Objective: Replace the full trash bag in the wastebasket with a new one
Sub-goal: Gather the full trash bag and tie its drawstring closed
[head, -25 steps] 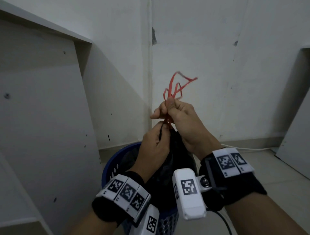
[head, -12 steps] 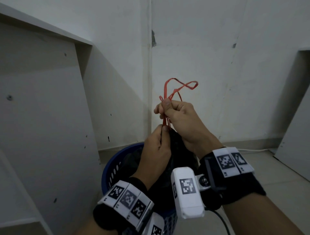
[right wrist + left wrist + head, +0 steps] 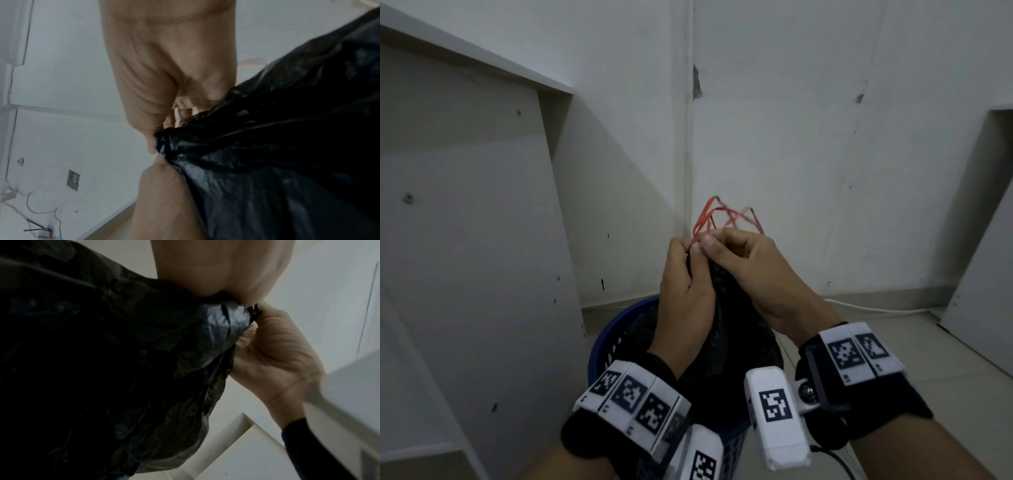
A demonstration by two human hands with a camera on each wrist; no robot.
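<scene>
Where fingers curl, bag neck [image 3: 717, 274] between hands.

White wall corner [image 3: 690, 137]; pale tiled floor [image 3: 893, 342]; white board [image 3: 465, 240] leaning left.

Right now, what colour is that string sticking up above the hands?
Red. The drawstring loops above both hands at the gathered neck of the black trash bag; the head view shows it best.

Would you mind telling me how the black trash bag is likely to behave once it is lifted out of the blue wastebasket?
The black trash bag looks floppy: its thin film crumples into folds where the left hand grips its neck. It probably sags below that grip. Its glossy surface may be slippery, so the red drawstring pinched by the right hand seems the surer hold.
</scene>
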